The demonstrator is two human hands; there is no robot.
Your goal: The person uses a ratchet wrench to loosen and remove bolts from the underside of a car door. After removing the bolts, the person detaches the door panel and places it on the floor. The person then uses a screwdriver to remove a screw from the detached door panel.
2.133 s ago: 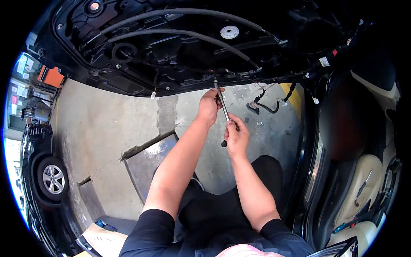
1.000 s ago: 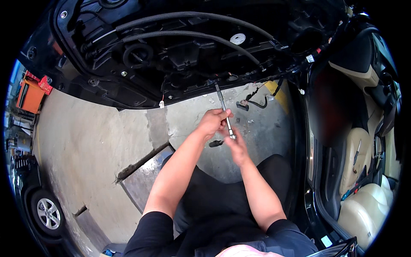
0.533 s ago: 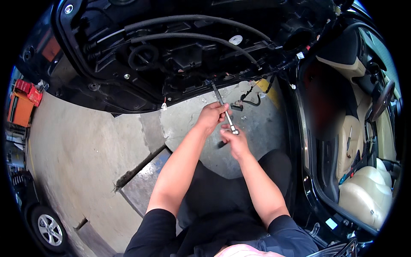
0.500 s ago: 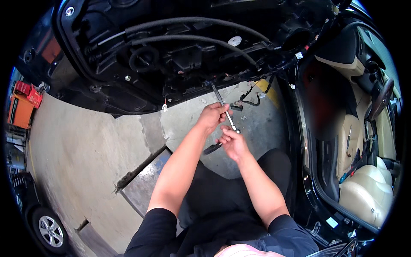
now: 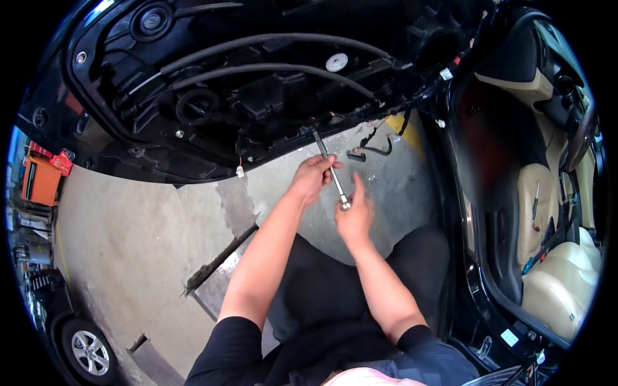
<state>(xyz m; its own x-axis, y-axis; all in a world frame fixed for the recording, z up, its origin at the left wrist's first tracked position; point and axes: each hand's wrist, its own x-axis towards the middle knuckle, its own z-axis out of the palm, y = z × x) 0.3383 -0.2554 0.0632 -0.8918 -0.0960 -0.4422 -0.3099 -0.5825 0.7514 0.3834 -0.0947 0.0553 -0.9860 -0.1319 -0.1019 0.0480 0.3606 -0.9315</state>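
Observation:
In front of me, a ratchet wrench (image 5: 345, 205) with a long silver extension bar (image 5: 337, 182) reaches up to the lower edge of a black car door (image 5: 277, 96), which has its inner side exposed. My left hand (image 5: 311, 178) pinches the bar near its middle, thumb and fingers closed round it. At the near end, my right hand (image 5: 355, 215) is closed against the ratchet head, its index finger pointing upward. The ratchet's handle is hidden behind this hand. Where the bar's far tip meets the door is too dark to make out.
A wiring harness with a connector (image 5: 356, 154) hangs just right of the bar. To the right is the car's open cabin with a beige seat (image 5: 537, 193) and a screwdriver (image 5: 535, 199) on it. An orange tool cart (image 5: 42, 182) and a car wheel (image 5: 89, 352) are at left.
My right hand has swung round the ratchet head; the black handle, visible at lower left before, is now hidden. My left hand stays on the bar. The whole view has shifted slightly.

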